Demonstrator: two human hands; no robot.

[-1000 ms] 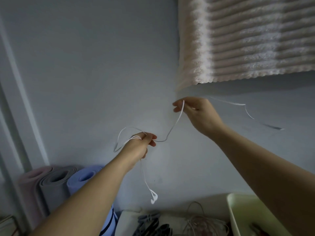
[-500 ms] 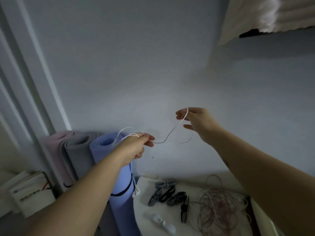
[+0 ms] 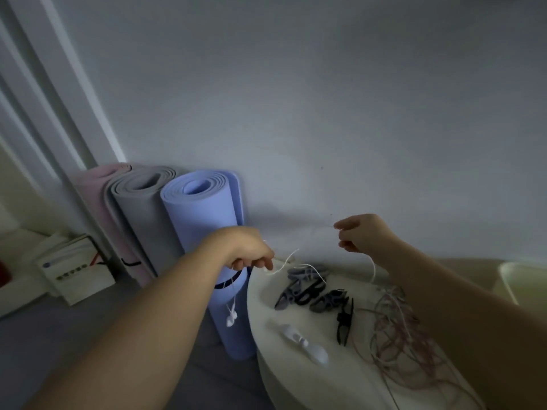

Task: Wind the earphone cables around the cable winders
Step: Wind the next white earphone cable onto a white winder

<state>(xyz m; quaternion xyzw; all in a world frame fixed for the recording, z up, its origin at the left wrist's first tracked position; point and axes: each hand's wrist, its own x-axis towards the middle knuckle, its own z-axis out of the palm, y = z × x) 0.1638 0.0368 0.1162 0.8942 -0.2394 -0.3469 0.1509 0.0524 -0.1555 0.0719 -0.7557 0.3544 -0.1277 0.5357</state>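
rolled mats [image 3: 204, 220]: 3 | hands [image 3: 248, 250]: 2 | white earphone cable [image 3: 373, 269]: 1 | pink cable tangle [image 3: 399, 329]: 1 | dark winders [image 3: 310, 291]: about 5

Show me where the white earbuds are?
In the head view, left of centre, the earbuds dangle below the left hand, in front of the blue mat.

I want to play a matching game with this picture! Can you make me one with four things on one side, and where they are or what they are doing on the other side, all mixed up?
Things
1. earbuds
2. blue mat
3. pink cables
4. right hand

Places or states
A. in a tangled heap on the table
B. pinching the white cable
C. standing upright on the floor
D. dangling below the left hand

Right pairs: 1-D, 2-C, 3-A, 4-B.
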